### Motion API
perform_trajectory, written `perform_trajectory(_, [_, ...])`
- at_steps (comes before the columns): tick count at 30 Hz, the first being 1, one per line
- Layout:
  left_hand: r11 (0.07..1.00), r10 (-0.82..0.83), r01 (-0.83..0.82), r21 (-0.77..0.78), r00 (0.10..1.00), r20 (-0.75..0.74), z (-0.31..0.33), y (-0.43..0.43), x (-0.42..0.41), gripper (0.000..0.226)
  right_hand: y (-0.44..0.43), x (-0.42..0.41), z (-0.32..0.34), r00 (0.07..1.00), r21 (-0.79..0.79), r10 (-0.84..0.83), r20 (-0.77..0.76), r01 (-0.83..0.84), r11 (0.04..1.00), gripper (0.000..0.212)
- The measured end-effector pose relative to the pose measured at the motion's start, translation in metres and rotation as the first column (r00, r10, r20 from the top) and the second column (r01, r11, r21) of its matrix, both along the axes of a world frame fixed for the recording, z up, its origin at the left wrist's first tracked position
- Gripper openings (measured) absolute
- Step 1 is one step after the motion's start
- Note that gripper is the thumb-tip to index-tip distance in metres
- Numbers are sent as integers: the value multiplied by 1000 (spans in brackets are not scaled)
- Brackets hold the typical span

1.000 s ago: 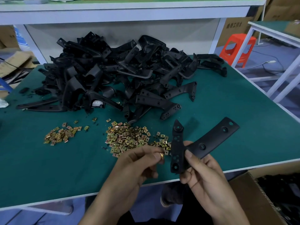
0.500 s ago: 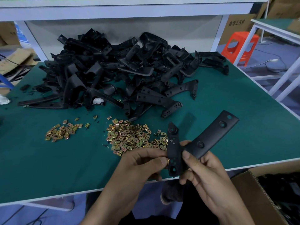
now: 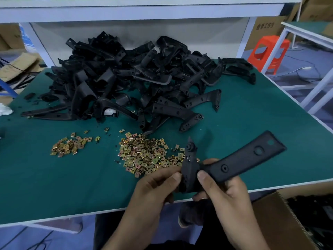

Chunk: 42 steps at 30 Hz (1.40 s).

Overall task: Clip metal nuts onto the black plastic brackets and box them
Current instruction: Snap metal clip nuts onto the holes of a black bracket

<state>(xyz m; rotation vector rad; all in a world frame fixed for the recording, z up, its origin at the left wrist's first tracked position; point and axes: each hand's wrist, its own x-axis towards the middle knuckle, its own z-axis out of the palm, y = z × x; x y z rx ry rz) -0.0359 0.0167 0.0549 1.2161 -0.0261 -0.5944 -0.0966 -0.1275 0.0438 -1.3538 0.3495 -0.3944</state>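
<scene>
1. A cardboard box point(image 3: 281, 222) stands open at the lower right of the frame, below the table edge. Dark black parts point(image 3: 311, 210) lie inside it (too dim to tell one from another).
2. The right hand point(image 3: 225, 195) grips a black bracket point(image 3: 234, 165) at its bend, with the thumb on the top face and the fingers curled beneath. The bracket is held over the near table edge, lower centre-right, its long arm pointing to the upper right.
3. The left hand point(image 3: 156, 186) is curled, its thumb and fingertips pinching the left edge of the bracket's short leg. I cannot tell whether a nut sits between them.
4. On the green table point(image 3: 54, 186), a large heap of metal nuts point(image 3: 144, 156) lies just left of the bracket and a smaller heap point(image 3: 70, 147) farther left. A tangled pile of brackets point(image 3: 137, 82) lies behind both.
5. A white shelf point(image 3: 144, 9) runs across the top. An orange stool point(image 3: 268, 53) stands at the upper right.
</scene>
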Motion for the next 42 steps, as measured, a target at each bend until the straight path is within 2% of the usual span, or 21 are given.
perform_trajectory(2, [999,-33,33,7,998,62,0,-2,0,31,7,0,-3,996,-8,-88,14,88,996,22])
perform_trajectory(7, [996,11,-16,89,999,53,-7,-6,2,37,14,-3,-8,986,-97,-165,15,166,981,24])
perform_trajectory(9, [987,-27,2,163,989,147,-11,-6,3,37,14,-4,-11,985,-148,-174,1,172,974,22])
perform_trajectory(13, [966,-51,-23,257,959,279,-24,-11,1,16,14,-3,-14,979,-199,-203,-13,196,960,20])
perform_trajectory(17, [935,-125,-43,352,889,440,-28,-10,10,26,10,0,-15,970,-153,-240,-24,234,960,22])
perform_trajectory(19, [849,-229,-134,511,779,584,-32,-4,32,18,5,1,-16,967,-129,-253,-36,247,960,25])
perform_trajectory(21, [670,-343,-342,659,645,683,-40,4,58,18,1,1,-18,965,-114,-256,-57,248,962,26])
perform_trajectory(23, [478,-443,-471,741,600,667,-48,9,77,21,-1,0,-19,966,-103,-248,-80,239,966,28])
perform_trajectory(25, [396,-492,-468,790,618,613,-55,10,86,24,-2,-1,-21,966,-91,-238,-97,229,969,29])
perform_trajectory(28, [417,-505,-490,765,575,644,-56,9,92,18,-1,-2,-22,968,-83,-226,-112,217,973,29])
perform_trajectory(31, [391,-575,-503,771,520,632,-53,8,99,20,-1,-2,-25,968,-86,-226,-112,217,972,30])
perform_trajectory(36, [313,-670,-433,846,531,519,-49,3,110,29,0,0,-25,970,-77,-210,-124,201,976,27])
perform_trajectory(42, [346,-655,-439,829,520,548,-51,5,112,20,-1,-1,-22,971,-82,-212,-107,204,976,19])
